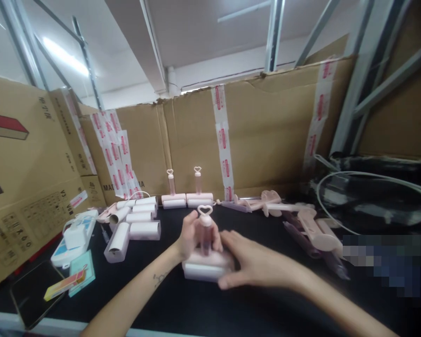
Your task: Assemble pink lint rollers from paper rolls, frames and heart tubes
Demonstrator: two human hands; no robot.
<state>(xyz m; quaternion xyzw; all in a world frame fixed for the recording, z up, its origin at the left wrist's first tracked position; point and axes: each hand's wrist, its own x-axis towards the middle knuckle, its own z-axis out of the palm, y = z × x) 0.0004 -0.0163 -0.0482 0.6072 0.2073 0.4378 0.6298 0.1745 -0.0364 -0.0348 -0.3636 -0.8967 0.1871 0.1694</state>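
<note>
A pink lint roller (206, 262) with a heart-topped handle stands upright on the black table (210, 304) in front of me. My left hand (192, 236) grips its handle and the back of its cover. My right hand (252, 264) lies flat against the roller's right side, fingers stretched over the white roll. Two finished rollers (185, 199) with heart handles stand upright at the back by the cardboard wall.
Several white paper rolls (136, 220) lie at the back left. Loose pink handles and covers (301, 220) sit at the right. A phone (31, 292), a charger (75, 234) and coloured cards (73, 276) lie at the left. Cardboard boxes (24, 178) wall in the table; white cables (372, 187) coil at the right.
</note>
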